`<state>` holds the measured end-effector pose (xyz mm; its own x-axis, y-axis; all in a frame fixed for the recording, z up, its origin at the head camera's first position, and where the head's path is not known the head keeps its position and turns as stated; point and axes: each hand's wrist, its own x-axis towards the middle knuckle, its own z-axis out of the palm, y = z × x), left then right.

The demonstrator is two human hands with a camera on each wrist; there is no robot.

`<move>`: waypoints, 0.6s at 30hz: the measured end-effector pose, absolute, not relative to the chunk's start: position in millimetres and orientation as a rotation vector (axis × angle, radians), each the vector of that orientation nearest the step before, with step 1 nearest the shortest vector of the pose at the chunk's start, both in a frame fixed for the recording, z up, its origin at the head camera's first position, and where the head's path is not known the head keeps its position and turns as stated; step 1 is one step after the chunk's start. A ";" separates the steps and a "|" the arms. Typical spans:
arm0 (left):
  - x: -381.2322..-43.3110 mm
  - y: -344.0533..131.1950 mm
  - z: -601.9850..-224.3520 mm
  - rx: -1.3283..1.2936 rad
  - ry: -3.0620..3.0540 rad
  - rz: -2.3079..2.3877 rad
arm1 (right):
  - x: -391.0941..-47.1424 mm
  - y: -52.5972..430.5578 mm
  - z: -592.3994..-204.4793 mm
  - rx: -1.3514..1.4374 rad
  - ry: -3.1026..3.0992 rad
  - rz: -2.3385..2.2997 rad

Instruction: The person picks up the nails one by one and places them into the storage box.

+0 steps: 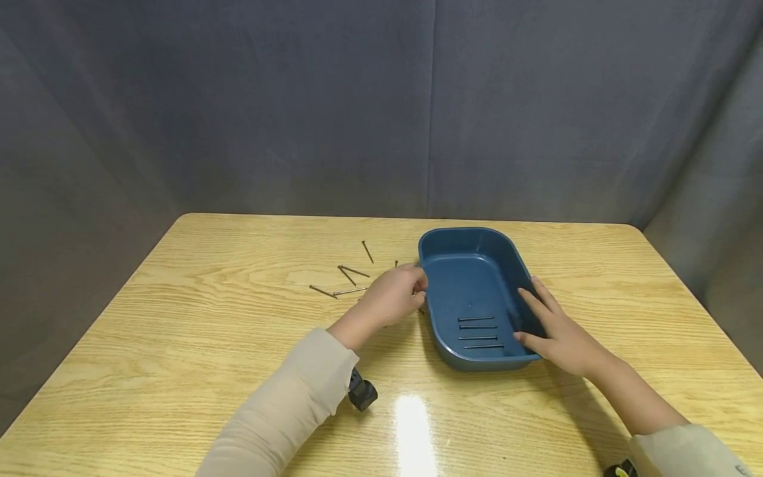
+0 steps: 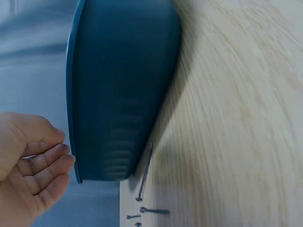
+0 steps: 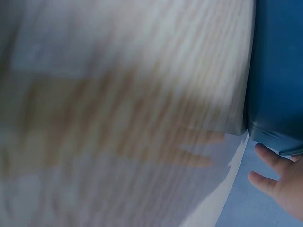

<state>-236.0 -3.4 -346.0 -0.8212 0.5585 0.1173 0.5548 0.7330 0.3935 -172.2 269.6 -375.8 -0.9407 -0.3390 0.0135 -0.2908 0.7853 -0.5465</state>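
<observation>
A deep blue plastic tray (image 1: 471, 291) stands right of the table's middle. Several dark nails (image 1: 477, 327) lie in rows in its near end. My left hand (image 1: 393, 291) is at the tray's left rim with its fingers bent inward; in the left wrist view the same hand (image 2: 38, 165) has its thumb close to the index finger. Whether anything is between its fingertips cannot be seen. My right hand (image 1: 563, 334) lies at the tray's right rim with fingers spread, some over the inside. In the right wrist view two of its fingers (image 3: 270, 161) show outside the wall.
Loose nails (image 1: 352, 278) are scattered on the wooden table (image 1: 179, 344) left of the tray, some partly hidden by my left hand. A grey curtain (image 1: 298, 119) hangs behind the table's far edge and along the sides.
</observation>
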 end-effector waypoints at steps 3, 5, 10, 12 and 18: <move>-236.7 -7.7 -349.1 0.924 2.932 0.647 | -172.7 269.6 -375.9 -0.511 2.884 -0.863; -236.7 -10.5 -351.4 0.906 2.939 0.632 | -172.8 269.6 -375.9 -0.511 2.882 -0.864; -239.8 -17.2 -359.9 0.834 2.948 0.589 | -172.2 269.4 -374.9 -0.523 2.886 -0.866; -241.7 -19.6 -363.2 0.792 2.941 0.576 | -171.6 269.3 -374.4 -0.531 2.890 -0.867; -247.3 -26.2 -377.3 0.730 2.952 0.559 | -171.2 269.4 -374.2 -0.524 2.894 -0.860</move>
